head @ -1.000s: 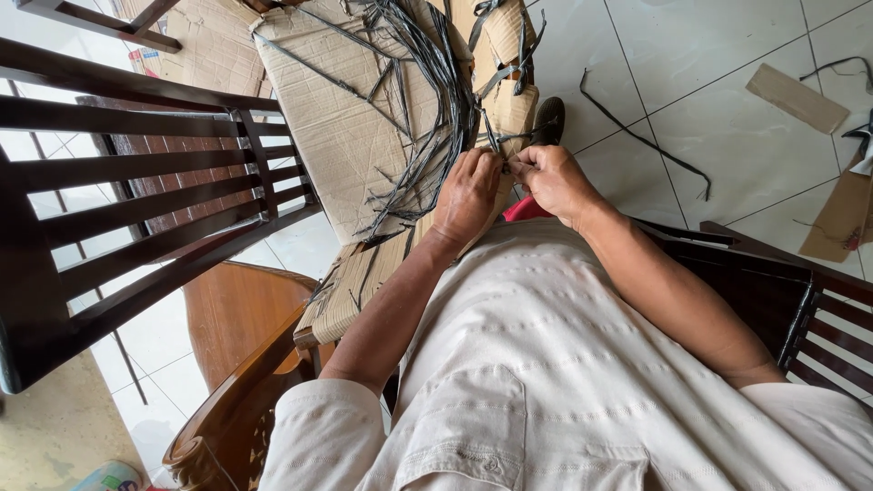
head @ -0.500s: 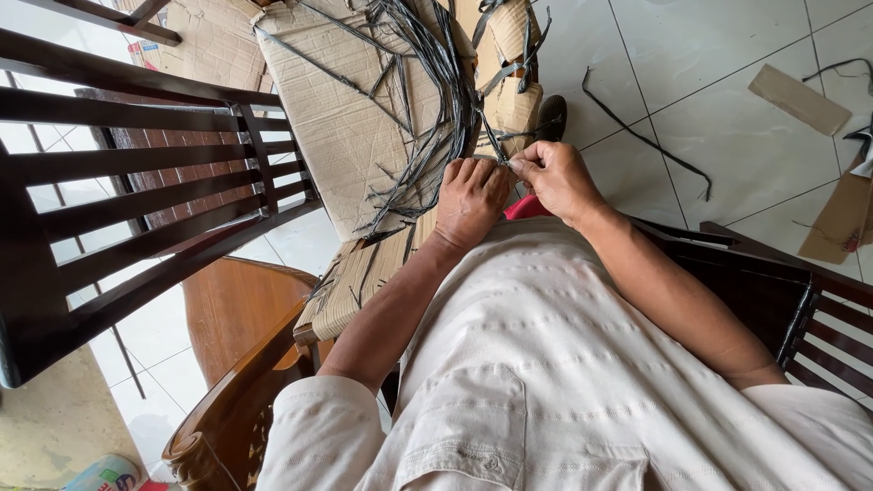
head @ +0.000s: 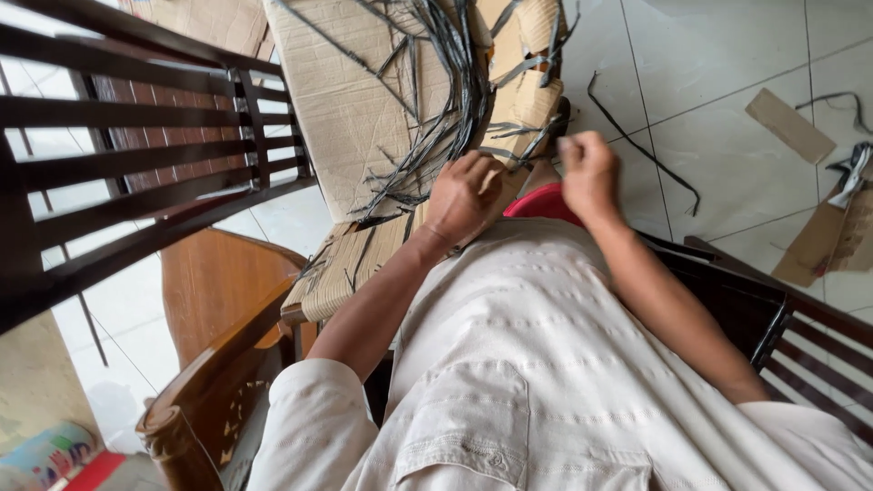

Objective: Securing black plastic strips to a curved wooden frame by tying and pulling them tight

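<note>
A flattened cardboard sheet [head: 350, 109] lies across my lap, with a bundle of grey-black flat strips [head: 455, 86] spread over it. My left hand [head: 464, 195] rests on the lower end of the bundle, fingers curled around some strips. My right hand [head: 589, 173] is lifted a little to the right, fingers pinched together on what looks like a thin strip, though motion blur hides the grip. A folded cardboard piece [head: 527, 82] wrapped with strips sits just above both hands.
A dark wooden slatted chair back [head: 136, 155] stands at the left and a wooden armrest [head: 218, 364] below it. Another dark chair frame [head: 782, 318] is at the right. Loose strips [head: 650, 150] and cardboard scraps [head: 789, 125] lie on the white tiled floor.
My hands were close together on the strips; now my right hand has pulled away to the right and slightly up. My left hand stays on the bundle.
</note>
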